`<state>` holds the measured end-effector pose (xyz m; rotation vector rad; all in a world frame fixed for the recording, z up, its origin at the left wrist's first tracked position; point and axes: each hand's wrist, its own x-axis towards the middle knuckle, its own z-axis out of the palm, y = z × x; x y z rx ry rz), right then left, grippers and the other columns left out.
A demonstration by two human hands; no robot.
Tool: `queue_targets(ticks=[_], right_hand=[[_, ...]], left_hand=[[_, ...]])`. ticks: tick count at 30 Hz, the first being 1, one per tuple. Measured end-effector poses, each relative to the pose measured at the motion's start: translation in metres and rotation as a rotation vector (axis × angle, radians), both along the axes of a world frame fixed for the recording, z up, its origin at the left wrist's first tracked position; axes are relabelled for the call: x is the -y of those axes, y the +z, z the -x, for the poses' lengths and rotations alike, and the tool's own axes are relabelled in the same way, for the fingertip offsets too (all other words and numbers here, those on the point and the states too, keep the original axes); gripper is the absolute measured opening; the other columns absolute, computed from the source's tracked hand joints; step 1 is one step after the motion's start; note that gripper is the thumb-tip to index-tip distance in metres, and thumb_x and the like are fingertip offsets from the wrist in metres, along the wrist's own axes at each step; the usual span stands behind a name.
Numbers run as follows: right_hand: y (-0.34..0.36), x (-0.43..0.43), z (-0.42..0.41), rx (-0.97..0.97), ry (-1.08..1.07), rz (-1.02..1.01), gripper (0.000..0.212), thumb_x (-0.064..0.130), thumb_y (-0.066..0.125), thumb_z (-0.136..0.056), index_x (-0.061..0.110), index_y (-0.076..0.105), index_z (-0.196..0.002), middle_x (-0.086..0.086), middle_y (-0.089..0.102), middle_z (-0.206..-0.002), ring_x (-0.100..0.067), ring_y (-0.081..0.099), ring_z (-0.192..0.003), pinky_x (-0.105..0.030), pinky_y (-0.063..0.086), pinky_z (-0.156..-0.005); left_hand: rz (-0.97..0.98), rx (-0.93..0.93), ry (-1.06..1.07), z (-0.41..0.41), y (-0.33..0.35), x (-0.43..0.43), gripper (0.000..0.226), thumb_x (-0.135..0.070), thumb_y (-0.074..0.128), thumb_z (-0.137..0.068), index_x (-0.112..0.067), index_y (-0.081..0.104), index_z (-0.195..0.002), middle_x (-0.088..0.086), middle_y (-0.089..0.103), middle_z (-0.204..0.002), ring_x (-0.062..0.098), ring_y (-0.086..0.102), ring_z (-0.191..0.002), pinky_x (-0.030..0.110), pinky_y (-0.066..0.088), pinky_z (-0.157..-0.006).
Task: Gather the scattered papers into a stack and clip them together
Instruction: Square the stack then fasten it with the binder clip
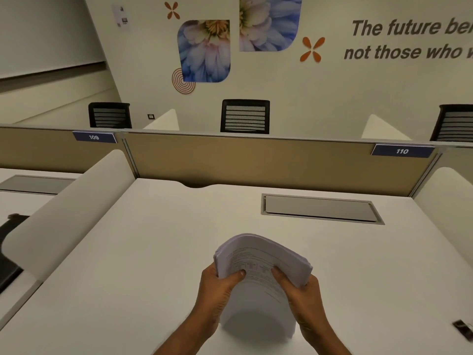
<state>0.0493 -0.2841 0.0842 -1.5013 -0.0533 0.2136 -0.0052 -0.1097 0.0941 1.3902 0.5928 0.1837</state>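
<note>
**Stack of papers**: one bundle of white printed sheets, held on end over the near middle of the tabletop, between the two hands. The upper part bows away from the person, and the sheet edges show as a layered band along the left and right sides. The facing sheet bears lines of text and a small table. The lower part is blurred, so whether its bottom edge touches the tabletop cannot be told.

**Left hand**: on the left edge of the stack, fingers clamped on it, thumb pressed on the printed face. The other fingers are hidden behind the sheets.

**Right hand**: on the right edge, fingers likewise clamped on the stack, thumb on the printed face and the rest wrapped behind.

**Small dark object**: lies on the tabletop at the far right edge of the view, well apart from the hands. It is too blurred to identify.

**Grey hatch**: a flat rectangular lid set into the tabletop, beyond the papers and to the right.

**Tan partition**: stands along the far edge of the tabletop, with blue number plates "109" and "110" on its top rail.

**White side screens**: one at the left, one at the right.

**Black chairs**: three backs show behind the partition, at left, centre and right.

**Wall**: flower pictures, orange motifs and partial dark lettering.
</note>
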Motion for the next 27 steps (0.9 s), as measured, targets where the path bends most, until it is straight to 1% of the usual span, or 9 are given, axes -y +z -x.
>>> queue_targets(ticks=[6, 8, 11, 14, 17, 21, 23, 25, 27], right_hand=[[-0.005, 0.008, -0.001, -0.034, -0.041, 0.054, 0.009, 0.021, 0.078, -0.086, 0.026, 0.078, -0.094, 0.001, 0.080, -0.085, -0.026, 0.074, -0.089, -0.040, 0.059, -0.076], [-0.003, 0.010, 0.002, -0.023, -0.038, 0.035, 0.014, 0.017, 0.078, -0.086, 0.028, 0.078, -0.094, 0.002, 0.080, -0.087, -0.022, 0.074, -0.086, -0.040, 0.059, -0.077], [0.005, 0.007, 0.006, 0.023, -0.023, -0.015, 0.020, 0.013, 0.077, -0.086, 0.029, 0.076, -0.098, 0.011, 0.079, -0.090, -0.009, 0.074, -0.082, -0.029, 0.058, -0.071], [0.007, 0.002, 0.005, 0.034, -0.018, -0.024, 0.020, 0.013, 0.077, -0.087, 0.030, 0.074, -0.098, 0.014, 0.079, -0.091, -0.005, 0.074, -0.082, -0.025, 0.058, -0.069], [-0.001, 0.004, 0.003, 0.015, -0.014, 0.015, 0.021, 0.017, 0.077, -0.087, 0.033, 0.074, -0.101, 0.009, 0.079, -0.094, -0.010, 0.075, -0.085, -0.033, 0.061, -0.076], [-0.023, 0.013, 0.003, -0.065, 0.058, 0.151, 0.015, 0.024, 0.077, -0.087, 0.034, 0.076, -0.099, 0.006, 0.080, -0.092, -0.019, 0.075, -0.090, -0.043, 0.063, -0.083], [-0.031, 0.016, 0.002, -0.096, 0.077, 0.209, 0.005, 0.023, 0.077, -0.087, 0.028, 0.079, -0.084, 0.005, 0.080, -0.083, -0.021, 0.074, -0.083, -0.036, 0.061, -0.074], [-0.033, 0.022, -0.003, -0.110, 0.108, 0.230, 0.015, 0.020, 0.077, -0.087, 0.019, 0.078, -0.072, 0.002, 0.079, -0.075, -0.018, 0.071, -0.074, -0.025, 0.053, -0.063], [-0.029, 0.030, -0.010, -0.129, 0.165, 0.196, 0.009, 0.016, 0.076, -0.088, 0.017, 0.082, -0.082, 0.001, 0.081, -0.084, -0.017, 0.074, -0.080, -0.023, 0.055, -0.069]], left_hand=[[-0.068, -0.021, 0.052, 0.004, -0.005, -0.001, 0.025, -0.008, 0.075, -0.087, -0.021, 0.076, -0.107, -0.001, 0.081, -0.096, 0.023, 0.073, -0.098, 0.030, 0.057, -0.077], [-0.067, -0.011, 0.068, 0.007, -0.006, -0.001, 0.025, -0.005, 0.076, -0.085, -0.019, 0.077, -0.105, -0.002, 0.082, -0.092, 0.022, 0.074, -0.095, 0.029, 0.056, -0.076], [-0.061, 0.022, 0.070, 0.006, 0.000, 0.003, 0.029, -0.005, 0.078, -0.084, -0.024, 0.075, -0.106, -0.004, 0.081, -0.093, 0.017, 0.074, -0.092, 0.028, 0.057, -0.075], [-0.051, 0.022, 0.035, 0.002, 0.003, 0.004, 0.034, -0.006, 0.078, -0.084, -0.027, 0.073, -0.110, -0.003, 0.080, -0.099, 0.017, 0.074, -0.095, 0.034, 0.062, -0.082], [-0.106, -0.017, 0.022, 0.002, -0.002, -0.003, 0.025, -0.011, 0.074, -0.089, -0.026, 0.074, -0.108, -0.003, 0.080, -0.096, 0.019, 0.073, -0.097, 0.036, 0.061, -0.085], [-0.163, -0.061, -0.090, 0.007, -0.010, -0.006, 0.015, -0.020, 0.064, -0.098, -0.028, 0.073, -0.107, -0.004, 0.080, -0.097, 0.017, 0.073, -0.099, 0.025, 0.059, -0.079], [-0.182, -0.050, -0.094, 0.004, -0.007, -0.008, 0.013, -0.023, 0.062, -0.100, -0.026, 0.074, -0.104, -0.002, 0.080, -0.097, 0.020, 0.074, -0.098, 0.029, 0.061, -0.079], [-0.157, -0.014, -0.063, -0.003, 0.000, -0.014, 0.012, -0.023, 0.065, -0.098, -0.022, 0.075, -0.105, 0.000, 0.082, -0.097, 0.024, 0.077, -0.096, 0.036, 0.063, -0.082], [-0.042, 0.033, -0.016, -0.010, 0.009, -0.023, 0.016, -0.016, 0.065, -0.098, -0.015, 0.074, -0.111, 0.005, 0.082, -0.100, 0.027, 0.078, -0.095, 0.039, 0.063, -0.082]])
